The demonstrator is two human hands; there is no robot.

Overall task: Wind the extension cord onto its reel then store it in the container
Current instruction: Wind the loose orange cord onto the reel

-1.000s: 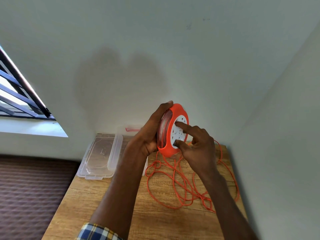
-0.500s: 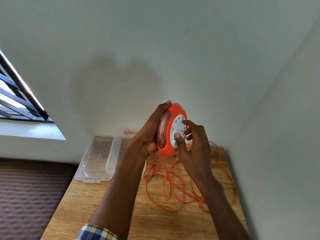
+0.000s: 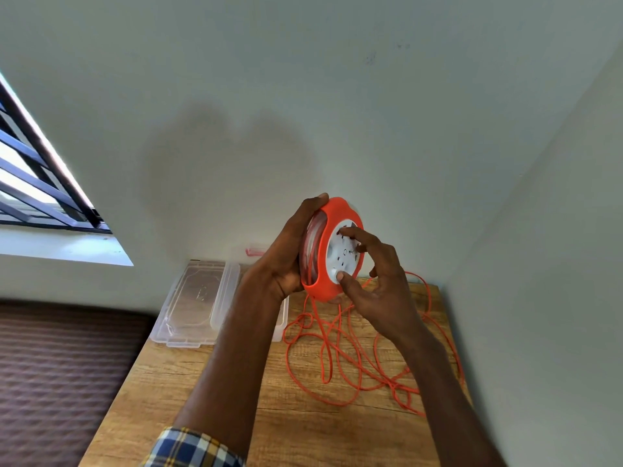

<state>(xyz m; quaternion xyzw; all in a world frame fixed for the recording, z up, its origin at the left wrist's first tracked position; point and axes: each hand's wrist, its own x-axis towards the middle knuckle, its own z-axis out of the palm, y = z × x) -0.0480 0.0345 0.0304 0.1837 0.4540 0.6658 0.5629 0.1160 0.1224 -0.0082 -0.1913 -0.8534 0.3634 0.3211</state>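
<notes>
While reel (image 3: 320, 284) is gripped by left hand (image 3: 281, 261), its white hub is pinched by right hand (image 3: 377, 288); cord (image 3: 340, 362) loose at 6 o'clock.

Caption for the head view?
Left hand holds reel up; right hand turns its face, cord loose on table.
</notes>
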